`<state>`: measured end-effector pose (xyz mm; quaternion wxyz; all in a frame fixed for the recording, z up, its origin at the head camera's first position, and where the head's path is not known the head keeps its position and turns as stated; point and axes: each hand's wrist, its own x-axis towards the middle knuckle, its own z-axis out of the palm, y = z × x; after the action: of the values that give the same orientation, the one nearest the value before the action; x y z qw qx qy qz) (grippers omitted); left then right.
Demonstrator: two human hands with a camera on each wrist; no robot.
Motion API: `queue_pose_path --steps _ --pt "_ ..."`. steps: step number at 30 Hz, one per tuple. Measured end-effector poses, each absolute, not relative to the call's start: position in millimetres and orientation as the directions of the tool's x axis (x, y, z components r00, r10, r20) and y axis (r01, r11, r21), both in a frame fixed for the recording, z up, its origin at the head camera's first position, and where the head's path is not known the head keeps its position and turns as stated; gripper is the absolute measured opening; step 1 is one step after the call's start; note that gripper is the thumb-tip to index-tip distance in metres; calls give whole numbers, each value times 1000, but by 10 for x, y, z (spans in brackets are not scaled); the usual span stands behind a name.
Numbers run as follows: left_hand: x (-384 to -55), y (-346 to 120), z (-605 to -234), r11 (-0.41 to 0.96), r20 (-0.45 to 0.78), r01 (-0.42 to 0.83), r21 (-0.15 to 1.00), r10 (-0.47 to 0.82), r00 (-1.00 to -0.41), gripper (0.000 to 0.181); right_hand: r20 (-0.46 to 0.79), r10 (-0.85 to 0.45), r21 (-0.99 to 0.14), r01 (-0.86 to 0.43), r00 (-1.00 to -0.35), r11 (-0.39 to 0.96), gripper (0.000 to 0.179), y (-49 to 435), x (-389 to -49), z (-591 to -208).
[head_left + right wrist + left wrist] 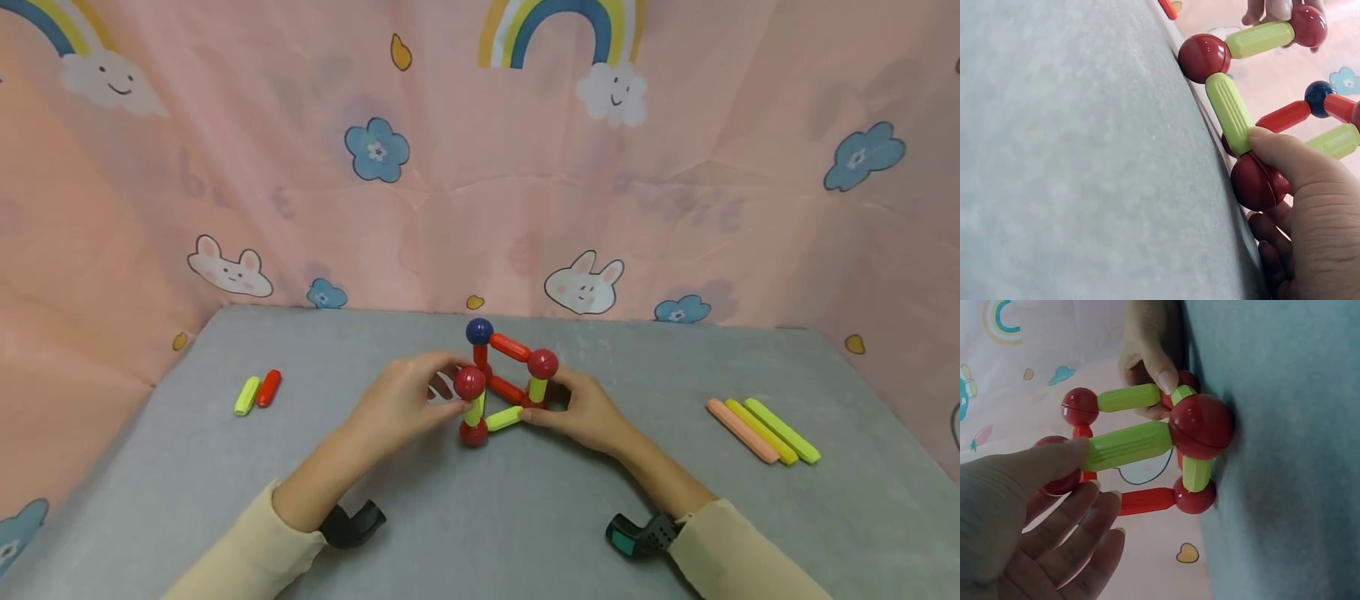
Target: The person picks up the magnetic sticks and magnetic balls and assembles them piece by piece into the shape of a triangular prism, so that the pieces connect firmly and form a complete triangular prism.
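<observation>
A frame of magnetic building sticks and balls stands on the grey table at the centre. My left hand pinches the upper front red ball where it meets an upright yellow-green stick. The thumb covers part of that joint in the left wrist view. My right hand grips the lower right corner, its thumb on the low yellow-green stick beside a red ball. Red sticks and a dark blue ball form the back side, touched by neither hand.
Left on the table lie a short yellow-green stick and a short red stick. To the right are three longer sticks, one orange, one yellow and one green. A pink patterned cloth hangs behind the table.
</observation>
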<state>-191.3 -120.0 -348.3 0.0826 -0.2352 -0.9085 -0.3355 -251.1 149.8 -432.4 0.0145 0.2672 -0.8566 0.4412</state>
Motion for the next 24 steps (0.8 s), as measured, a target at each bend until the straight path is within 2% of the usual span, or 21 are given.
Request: queue_pose_path --steps 7,12,18,20,24 --pt "-1890 -1209 -3481 664 334 521 536 401 -853 39 287 -470 -729 -509 -835 458 30 1466 -2494 -4297" --pt "-1896 -1243 -3461 673 300 516 530 420 -856 42 333 -486 -706 -555 -808 440 29 1444 -2471 -4297" --pt "-1937 -1426 -3326 726 116 424 541 435 -893 64 365 -484 -708 -575 -795 411 26 1436 -2464 -4319" --pt "-1944 -1581 -3242 757 46 373 537 415 -909 62 370 -486 -706 -580 -792 407 26 1424 -2466 -4327" --pt "-1992 -1975 -3107 830 -28 273 486 327 -944 46 386 -486 -683 -597 -784 421 27 1423 -2468 -4331"
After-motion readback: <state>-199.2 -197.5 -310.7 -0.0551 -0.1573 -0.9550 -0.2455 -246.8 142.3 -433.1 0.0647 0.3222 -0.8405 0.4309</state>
